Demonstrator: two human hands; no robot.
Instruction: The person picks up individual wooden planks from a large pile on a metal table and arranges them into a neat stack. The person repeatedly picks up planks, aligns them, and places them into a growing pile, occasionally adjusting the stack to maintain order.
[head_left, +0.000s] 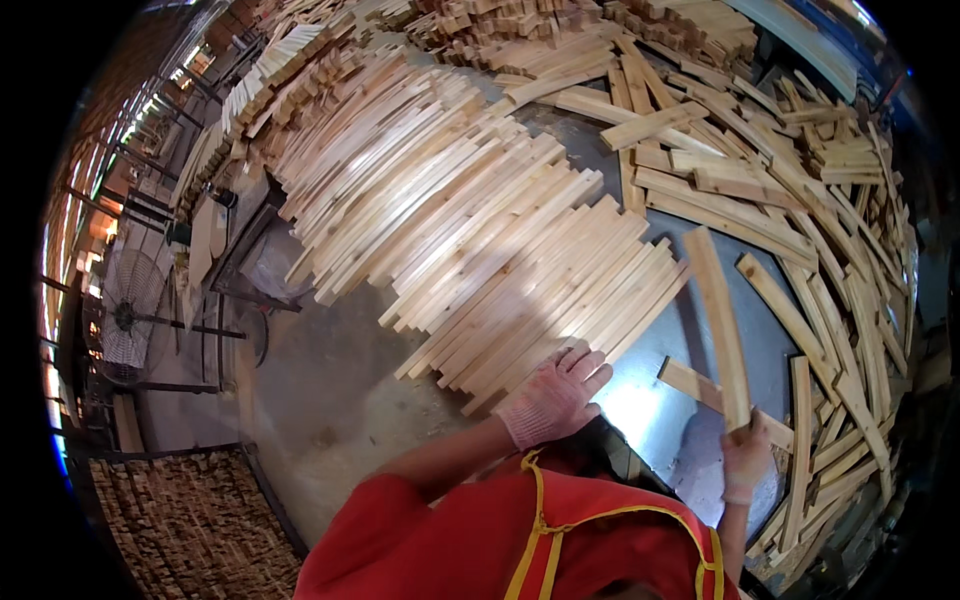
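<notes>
My left hand (556,396), in a pale knitted glove, lies with fingers spread at the near end of a long row of wooden strips (500,270). The strips lie side by side on a metal table (640,400). My right hand (745,462), also gloved, is closed round the lower end of a wooden board (718,320). That board is raised and points away from me, just right of the row. Beneath it, a loose plank (700,385) lies slantwise on the shiny metal top.
A jumbled heap of boards (740,190) spreads along the right side and back of the table. Stacked timber (500,30) stands at the far end. On the left are a floor fan (128,318) and a dark-framed stand (250,245). A bin of wood pieces (195,525) sits at lower left.
</notes>
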